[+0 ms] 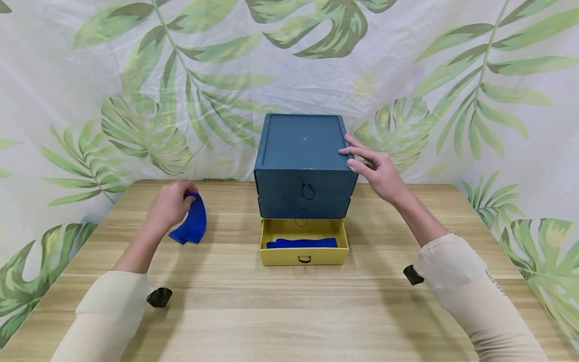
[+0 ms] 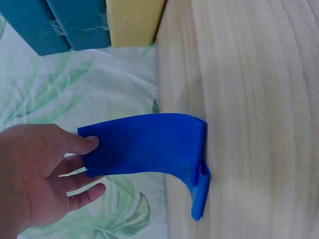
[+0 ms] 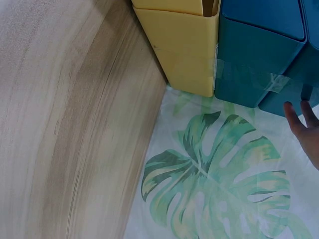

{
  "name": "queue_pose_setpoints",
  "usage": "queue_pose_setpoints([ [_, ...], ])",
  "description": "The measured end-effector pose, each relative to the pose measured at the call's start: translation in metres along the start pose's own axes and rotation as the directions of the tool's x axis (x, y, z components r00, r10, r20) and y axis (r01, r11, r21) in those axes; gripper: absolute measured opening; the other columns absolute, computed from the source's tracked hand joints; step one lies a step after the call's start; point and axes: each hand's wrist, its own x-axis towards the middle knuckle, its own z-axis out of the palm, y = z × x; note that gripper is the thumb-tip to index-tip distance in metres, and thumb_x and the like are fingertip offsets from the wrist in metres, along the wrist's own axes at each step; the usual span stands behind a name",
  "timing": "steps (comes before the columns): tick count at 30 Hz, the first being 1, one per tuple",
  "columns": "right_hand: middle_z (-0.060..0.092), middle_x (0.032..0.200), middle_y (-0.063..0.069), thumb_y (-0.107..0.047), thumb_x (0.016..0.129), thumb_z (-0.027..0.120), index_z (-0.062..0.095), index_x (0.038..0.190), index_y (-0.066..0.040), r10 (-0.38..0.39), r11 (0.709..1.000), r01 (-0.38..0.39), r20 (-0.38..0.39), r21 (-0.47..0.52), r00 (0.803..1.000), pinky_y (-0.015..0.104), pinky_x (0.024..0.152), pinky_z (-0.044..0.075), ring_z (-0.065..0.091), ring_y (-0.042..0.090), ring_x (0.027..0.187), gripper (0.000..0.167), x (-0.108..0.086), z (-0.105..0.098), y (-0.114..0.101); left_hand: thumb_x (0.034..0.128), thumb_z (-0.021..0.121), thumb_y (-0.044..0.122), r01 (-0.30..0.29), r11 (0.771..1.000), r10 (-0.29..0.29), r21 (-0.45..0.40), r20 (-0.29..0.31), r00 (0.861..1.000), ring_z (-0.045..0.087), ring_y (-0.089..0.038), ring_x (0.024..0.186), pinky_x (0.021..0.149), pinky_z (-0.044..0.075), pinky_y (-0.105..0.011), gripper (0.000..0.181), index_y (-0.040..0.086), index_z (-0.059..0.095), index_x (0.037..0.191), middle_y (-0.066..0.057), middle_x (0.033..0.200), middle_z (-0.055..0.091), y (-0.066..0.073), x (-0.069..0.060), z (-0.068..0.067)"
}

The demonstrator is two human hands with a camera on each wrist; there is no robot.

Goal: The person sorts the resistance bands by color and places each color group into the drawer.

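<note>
At the left side of the table, my left hand (image 1: 168, 203) pinches one end of a wide, flexible blue strip (image 1: 196, 221) between thumb and fingers. The strip (image 2: 144, 144) hangs down in a curve, and its lower end bends where it meets the wooden table. My right hand (image 1: 380, 168) rests on the top right edge of a stacked drawer unit (image 1: 303, 143), fingers spread and fairly straight. The yellow bottom drawer (image 1: 280, 258) is pulled out, and a folded blue piece (image 1: 303, 243) lies inside it. Two fingertips touch the teal side (image 3: 279, 97) in the right wrist view.
Both upper teal drawers (image 1: 280, 183) are closed and carry black loop pulls. A leaf-print cloth (image 1: 217, 100) hangs behind the table (image 1: 289, 311). Small black devices (image 1: 159, 297) sit at both wrists.
</note>
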Motion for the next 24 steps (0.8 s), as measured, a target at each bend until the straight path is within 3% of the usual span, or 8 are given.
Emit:
queue_pose_setpoints([
  [4,0.036,0.166,0.011,-0.005,0.106,0.055,0.064,0.136,0.007,0.000,1.000,0.000,0.004,-0.005,1.000,0.037,0.118,0.037,0.027,0.018,0.156,0.034,0.001,0.000,0.000,0.0954,0.062,-0.005,-0.007,1.000,0.007,-0.001,0.025,1.000,0.066,-0.044,0.093,0.079,0.051,-0.059,0.008,-0.006,0.067,0.102,-0.026,0.099,0.070,0.009,0.000,-0.003],
  [10,0.036,0.166,0.011,-0.005,0.105,0.055,0.063,0.135,0.008,-0.003,1.000,0.003,0.005,-0.001,1.000,0.050,0.121,0.032,0.027,0.018,0.156,0.034,0.001,-0.001,0.001,0.0959,0.065,0.000,-0.013,0.998,0.016,-0.053,0.057,0.998,0.067,-0.046,0.097,0.082,0.052,-0.059,0.013,-0.006,0.067,0.107,-0.028,0.104,0.070,0.021,0.003,-0.008],
  [18,0.036,0.165,0.013,-0.004,0.105,0.055,0.063,0.135,0.009,-0.011,1.000,0.011,0.002,0.001,1.000,0.055,0.120,0.030,0.027,0.019,0.156,0.033,0.001,0.000,0.001,0.0939,0.066,-0.004,-0.080,0.977,0.086,-0.195,0.023,0.996,0.065,-0.034,0.080,0.071,0.051,-0.045,0.019,-0.006,0.063,0.113,-0.025,0.096,0.067,0.036,0.005,-0.016],
  [24,0.036,0.166,0.012,-0.004,0.105,0.055,0.064,0.135,0.008,-0.006,1.000,0.006,0.001,-0.001,1.000,0.036,0.119,0.037,0.028,0.018,0.156,0.033,0.000,0.000,0.000,0.0978,0.064,-0.005,-0.100,0.942,0.117,-0.319,0.036,0.992,0.060,-0.015,0.066,0.057,0.047,-0.027,0.021,-0.002,0.057,0.118,-0.021,0.095,0.065,0.051,0.002,-0.024],
])
